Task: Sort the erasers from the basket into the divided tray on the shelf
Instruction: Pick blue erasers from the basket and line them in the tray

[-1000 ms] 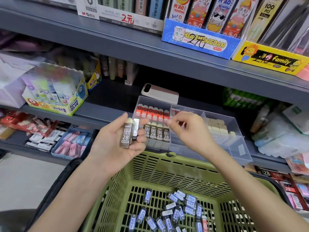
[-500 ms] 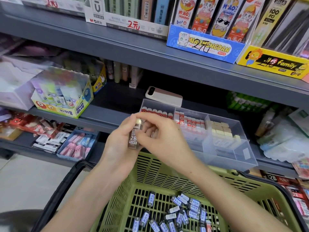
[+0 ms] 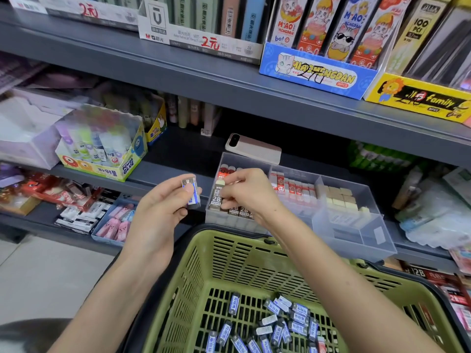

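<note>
My right hand [image 3: 248, 193] pinches a brown 2B eraser [image 3: 216, 198] upright over the left compartment of the clear divided tray [image 3: 354, 233] on the shelf. Brown 2B erasers [image 3: 239, 210] stand in that compartment's front row and red ones behind. To the left, my left hand [image 3: 159, 212] holds a blue-sleeved eraser [image 3: 191, 193] between thumb and fingers. The green basket [image 3: 229, 261] below holds several blue-sleeved erasers [image 3: 275, 324].
A white phone [image 3: 253, 148] lies behind the tray. The tray's middle section has red-and-white erasers [image 3: 293, 188], the right one beige blocks [image 3: 339, 197]. A glue-stick box [image 3: 102, 146] stands on the shelf at left, pink erasers [image 3: 117, 220] on the lower shelf.
My right hand took the brown 2B eraser out of my left hand and carried it right over the tray. My left hand now holds only a blue-sleeved eraser.
</note>
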{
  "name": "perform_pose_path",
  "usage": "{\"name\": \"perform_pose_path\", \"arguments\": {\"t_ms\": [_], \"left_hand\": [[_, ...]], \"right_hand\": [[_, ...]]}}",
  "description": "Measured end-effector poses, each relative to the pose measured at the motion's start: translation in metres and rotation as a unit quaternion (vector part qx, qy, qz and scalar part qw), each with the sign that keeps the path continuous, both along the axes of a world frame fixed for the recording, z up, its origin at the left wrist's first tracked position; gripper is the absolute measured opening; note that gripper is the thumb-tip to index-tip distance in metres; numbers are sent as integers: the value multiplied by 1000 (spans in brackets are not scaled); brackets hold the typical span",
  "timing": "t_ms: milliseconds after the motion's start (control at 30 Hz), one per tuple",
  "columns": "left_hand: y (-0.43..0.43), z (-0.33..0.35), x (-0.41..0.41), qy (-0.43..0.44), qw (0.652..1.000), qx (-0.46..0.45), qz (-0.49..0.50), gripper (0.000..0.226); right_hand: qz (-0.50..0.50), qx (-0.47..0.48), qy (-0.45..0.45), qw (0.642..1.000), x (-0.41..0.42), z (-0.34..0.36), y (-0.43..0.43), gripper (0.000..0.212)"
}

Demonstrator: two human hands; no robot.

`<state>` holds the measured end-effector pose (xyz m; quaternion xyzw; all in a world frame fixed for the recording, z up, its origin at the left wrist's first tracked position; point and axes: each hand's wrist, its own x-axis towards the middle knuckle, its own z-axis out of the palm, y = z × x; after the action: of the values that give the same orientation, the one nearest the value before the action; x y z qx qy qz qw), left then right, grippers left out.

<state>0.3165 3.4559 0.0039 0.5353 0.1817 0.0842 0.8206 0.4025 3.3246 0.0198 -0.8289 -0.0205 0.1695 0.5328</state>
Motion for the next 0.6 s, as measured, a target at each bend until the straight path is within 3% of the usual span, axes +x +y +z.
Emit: {"name": "perform_pose_path", "arguments": {"t_ms": [233,367,467,600], "left_hand": [[2,2,0,-42,999,1,-12,25],[-4,6,1,-60,998,-15,-25,21],[-17,10,2,-70,996,-26,-56,21],[-46,15,5,-49,988,-74,-127,21]], "right_hand": [[7,-36,-76,996,-10,-5,1,12],[49,87,-109,989,-34,8,-20,2],[101,125,-128,979,-55,12,-38,17],[71,93,-267,957,-67,15,-62,32]]}}
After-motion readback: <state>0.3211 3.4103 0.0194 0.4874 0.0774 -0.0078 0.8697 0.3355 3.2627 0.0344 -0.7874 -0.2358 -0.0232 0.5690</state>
